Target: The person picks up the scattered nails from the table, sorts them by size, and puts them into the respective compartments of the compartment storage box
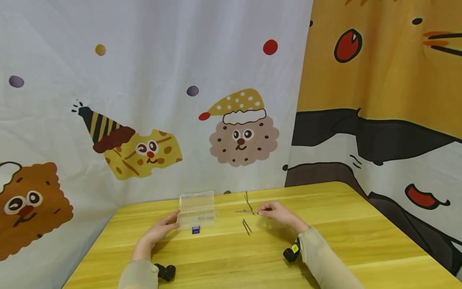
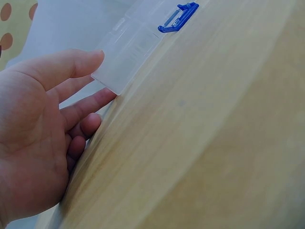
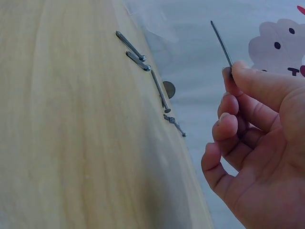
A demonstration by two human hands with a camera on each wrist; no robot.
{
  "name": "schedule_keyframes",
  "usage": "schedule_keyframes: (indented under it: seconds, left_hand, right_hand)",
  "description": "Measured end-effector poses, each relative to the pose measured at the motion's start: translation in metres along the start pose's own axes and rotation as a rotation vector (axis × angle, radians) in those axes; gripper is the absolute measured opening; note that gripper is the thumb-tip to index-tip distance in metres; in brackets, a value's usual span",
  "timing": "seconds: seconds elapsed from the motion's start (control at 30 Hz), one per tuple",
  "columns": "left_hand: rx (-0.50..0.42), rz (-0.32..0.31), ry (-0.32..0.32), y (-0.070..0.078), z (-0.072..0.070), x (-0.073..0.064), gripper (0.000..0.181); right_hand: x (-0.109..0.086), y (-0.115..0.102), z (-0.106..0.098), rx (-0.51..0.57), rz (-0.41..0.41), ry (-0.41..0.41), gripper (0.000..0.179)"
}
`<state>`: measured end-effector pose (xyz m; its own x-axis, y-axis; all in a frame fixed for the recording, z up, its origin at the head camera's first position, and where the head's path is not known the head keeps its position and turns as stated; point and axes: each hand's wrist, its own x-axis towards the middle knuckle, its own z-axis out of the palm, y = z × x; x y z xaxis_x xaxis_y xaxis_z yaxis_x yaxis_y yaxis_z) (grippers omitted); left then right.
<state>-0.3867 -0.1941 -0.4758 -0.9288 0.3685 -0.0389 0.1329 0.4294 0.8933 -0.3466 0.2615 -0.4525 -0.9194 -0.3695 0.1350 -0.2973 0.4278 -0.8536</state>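
Observation:
A clear plastic box (image 1: 187, 223) stands on the table with its lid (image 1: 197, 199) raised at the back and a blue latch (image 1: 195, 230) at its front. My left hand (image 1: 159, 231) holds the box's left end, thumb on the near side and fingers behind and under the corner in the left wrist view. My right hand (image 1: 279, 212) pinches a grey nail (image 3: 221, 42) by its head end between thumb and index finger, point outward, raised over the table. Several loose nails (image 3: 159, 91) lie on the wood to the right of the box.
The yellow wood-grain table (image 1: 231, 257) runs back to a printed cartoon curtain (image 1: 151, 80). Its rounded right corner (image 1: 341, 184) sits near the curtain's orange part. Black wrist cameras (image 1: 166, 273) are strapped at both sleeves.

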Motion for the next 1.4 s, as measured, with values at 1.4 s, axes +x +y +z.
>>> schedule_keyframes:
  seconds: [1.4]
  left_hand:
    - [-0.011,-0.011,0.024,0.000,0.000,0.001,0.064]
  right_hand:
    - [0.091,-0.044,0.065,-0.183,-0.079,-0.013,0.022]
